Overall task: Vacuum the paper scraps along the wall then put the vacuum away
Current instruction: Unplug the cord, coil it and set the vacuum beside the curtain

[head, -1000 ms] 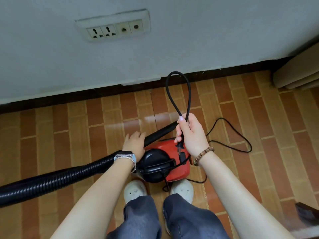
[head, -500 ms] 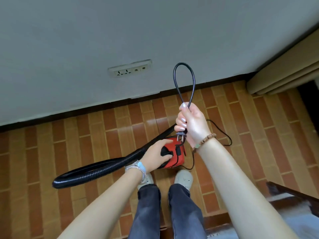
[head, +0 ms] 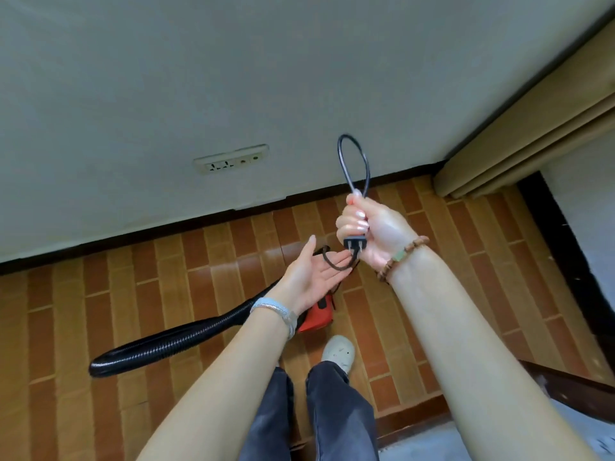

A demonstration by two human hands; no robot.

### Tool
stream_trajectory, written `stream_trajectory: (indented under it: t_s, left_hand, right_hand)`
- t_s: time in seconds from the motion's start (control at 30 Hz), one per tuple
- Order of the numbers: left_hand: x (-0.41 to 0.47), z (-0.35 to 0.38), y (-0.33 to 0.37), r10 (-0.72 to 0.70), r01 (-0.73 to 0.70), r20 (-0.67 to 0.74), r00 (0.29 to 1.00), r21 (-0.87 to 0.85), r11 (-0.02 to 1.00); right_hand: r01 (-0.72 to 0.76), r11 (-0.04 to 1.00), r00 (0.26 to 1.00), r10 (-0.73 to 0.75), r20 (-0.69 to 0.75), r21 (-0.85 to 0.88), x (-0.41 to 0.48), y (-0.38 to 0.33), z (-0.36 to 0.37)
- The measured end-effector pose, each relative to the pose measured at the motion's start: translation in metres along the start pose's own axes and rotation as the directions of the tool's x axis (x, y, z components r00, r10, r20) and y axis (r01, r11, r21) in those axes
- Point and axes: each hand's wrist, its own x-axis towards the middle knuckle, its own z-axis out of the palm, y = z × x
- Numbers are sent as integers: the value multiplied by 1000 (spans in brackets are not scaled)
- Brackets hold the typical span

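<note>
A small red vacuum point(head: 317, 316) sits on the brick-pattern floor by my feet, mostly hidden under my left wrist. Its black ribbed hose point(head: 173, 342) lies stretched to the left. My right hand point(head: 369, 227) is raised and closed around the black power cord point(head: 352, 161), which loops above my fist; the plug point(head: 355, 244) hangs out below my fingers. My left hand point(head: 312, 274) is palm up with fingers spread, just under the plug, and a strand of cord lies across its fingertips. No paper scraps are visible.
A wall socket strip point(head: 231, 159) sits low on the grey wall above a dark baseboard point(head: 166, 229). A beige curtain point(head: 532, 128) hangs at the right. A dark wooden edge point(head: 572, 374) juts in at the lower right. My shoe point(head: 338, 352) stands beside the vacuum.
I have stood up, so the floor looks farther away. My left hand left the vacuum body and rose, palm up, under the plug. My right hand lifted the looped cord higher.
</note>
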Motion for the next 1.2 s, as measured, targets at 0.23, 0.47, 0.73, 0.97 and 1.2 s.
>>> stream_trajectory:
  t_s: [0.23,0.47,0.73,0.97,1.2]
  left_hand:
    - [5,7,-18,159,-117,-163,974,240,964]
    - [-15,-15,-41,276,-158,-112,955,597,787]
    - [-20,-23,-48,347,-127,-118,930,784,608]
    - [-7,-16,-38,347,-168,-6,938,867,469]
    - [23,-31,-28,585,-77,-129,801,946,314]
  right_hand:
    - [-70,976,960,10,-280,-205,5,30,-72]
    - [-185,753,917,-98,-386,-631,22,73,-106]
    - [-180,825,962,36,-269,-535,19,89,-105]
    - [-74,567,994,-22,-105,-821,24,77,-125]
    - [211,346,975,-141,172,-914,17,45,-125]
